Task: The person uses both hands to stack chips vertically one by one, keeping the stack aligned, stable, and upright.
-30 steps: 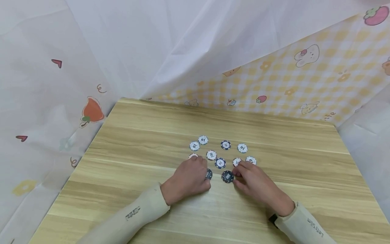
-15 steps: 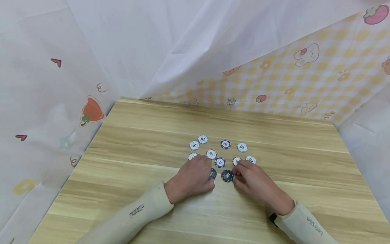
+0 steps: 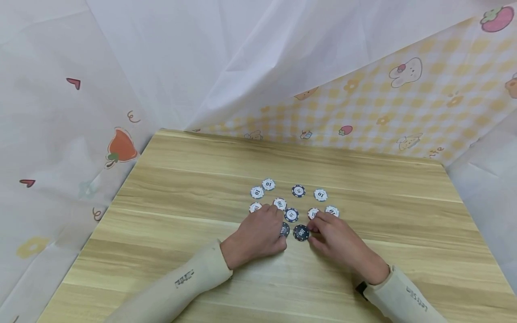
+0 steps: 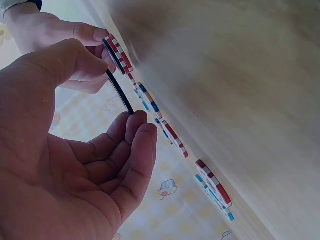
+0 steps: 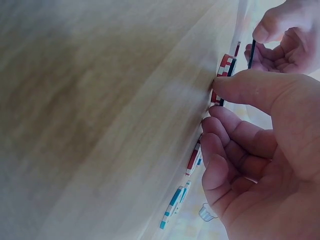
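Note:
My left hand pinches a black poker chip by its edge between thumb and fingertips, lifted off the table. Beside it, a short stack of poker chips stands on the table, a black 100 chip on top and red-and-white edges beneath. My right hand holds this stack at its right side, thumb on one edge and fingertips on the other. In the head view the held chip lies just left of the stack, partly hidden by my left hand.
Several flat chips lie behind my hands, among them a blue-edged chip, a white 10 chip and a red-edged 100 chip. A patterned cloth hangs behind the wooden table.
My left hand has moved right with the black chip, bringing it nearer to the stack. The right hand has stayed at the stack.

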`<state>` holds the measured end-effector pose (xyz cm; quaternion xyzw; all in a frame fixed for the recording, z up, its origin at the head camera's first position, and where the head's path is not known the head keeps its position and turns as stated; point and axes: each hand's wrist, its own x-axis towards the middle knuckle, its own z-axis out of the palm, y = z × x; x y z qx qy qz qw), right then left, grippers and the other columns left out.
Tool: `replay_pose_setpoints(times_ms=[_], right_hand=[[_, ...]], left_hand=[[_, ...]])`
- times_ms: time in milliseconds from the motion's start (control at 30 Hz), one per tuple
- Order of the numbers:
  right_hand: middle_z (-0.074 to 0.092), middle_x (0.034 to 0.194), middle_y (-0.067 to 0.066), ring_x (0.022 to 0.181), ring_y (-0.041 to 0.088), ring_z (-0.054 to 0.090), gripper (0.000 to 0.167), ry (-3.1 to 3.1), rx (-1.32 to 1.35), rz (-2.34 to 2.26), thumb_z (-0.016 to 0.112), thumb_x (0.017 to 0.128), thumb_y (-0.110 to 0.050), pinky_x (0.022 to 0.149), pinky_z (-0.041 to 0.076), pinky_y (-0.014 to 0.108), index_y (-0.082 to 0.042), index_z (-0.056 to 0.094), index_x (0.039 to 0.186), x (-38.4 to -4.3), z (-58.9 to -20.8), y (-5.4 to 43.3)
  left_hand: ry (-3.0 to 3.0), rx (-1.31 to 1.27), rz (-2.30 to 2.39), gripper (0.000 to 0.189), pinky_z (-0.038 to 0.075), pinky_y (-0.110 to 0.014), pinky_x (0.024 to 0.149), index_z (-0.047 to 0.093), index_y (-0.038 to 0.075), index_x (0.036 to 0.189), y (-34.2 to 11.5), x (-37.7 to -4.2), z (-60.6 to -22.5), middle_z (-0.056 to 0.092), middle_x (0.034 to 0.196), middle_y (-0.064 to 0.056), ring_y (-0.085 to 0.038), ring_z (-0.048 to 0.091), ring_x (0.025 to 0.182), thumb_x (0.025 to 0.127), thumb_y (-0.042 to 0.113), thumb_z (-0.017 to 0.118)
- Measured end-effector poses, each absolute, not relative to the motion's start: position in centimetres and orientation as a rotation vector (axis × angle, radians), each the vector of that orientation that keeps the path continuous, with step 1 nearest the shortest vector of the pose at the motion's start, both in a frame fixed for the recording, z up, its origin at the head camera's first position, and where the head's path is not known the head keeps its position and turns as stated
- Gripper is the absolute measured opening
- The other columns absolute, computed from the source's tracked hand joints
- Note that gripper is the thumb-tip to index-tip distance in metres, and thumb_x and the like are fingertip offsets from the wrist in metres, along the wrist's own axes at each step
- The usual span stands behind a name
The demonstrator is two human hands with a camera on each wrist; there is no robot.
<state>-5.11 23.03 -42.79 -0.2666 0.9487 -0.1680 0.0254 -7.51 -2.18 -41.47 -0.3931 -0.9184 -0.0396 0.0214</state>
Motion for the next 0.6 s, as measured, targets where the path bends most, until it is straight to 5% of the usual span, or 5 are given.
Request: replay_pose_setpoints(times_ms=[333,600], right_hand=[[0.068,0.104,-0.002,0.097,0.016,0.064,0.022,2.943,-0.841,-0.526,0.09,0.091,-0.012,0.086,0.06,0.04,-0.007,0.078,0.109,-5.12,-42.67,23.06],[0.068,0.104,-0.004,0.096,0.016,0.065,0.021,2.947,-0.867,-0.529,0.09,0.091,-0.012,0.086,0.06,0.04,-0.008,0.079,0.109,-5.14,-42.45,22.97]], left_hand=[[-2.864,-1.213,-0.131,0.032,0.049,-0.029,0.067,0.07,0.002,0.096,-1.86,-7.6,-41.68,0.061,0.084,-0.005,-0.017,0.052,0.073,0.095,0.034,0.07],[-2.858,-1.247,-0.081,0.038,0.053,-0.03,0.078,0.071,0.0,0.101,-1.59,-7.56,-41.73,0.066,0.09,-0.007,-0.018,0.058,0.081,0.096,0.037,0.069]])
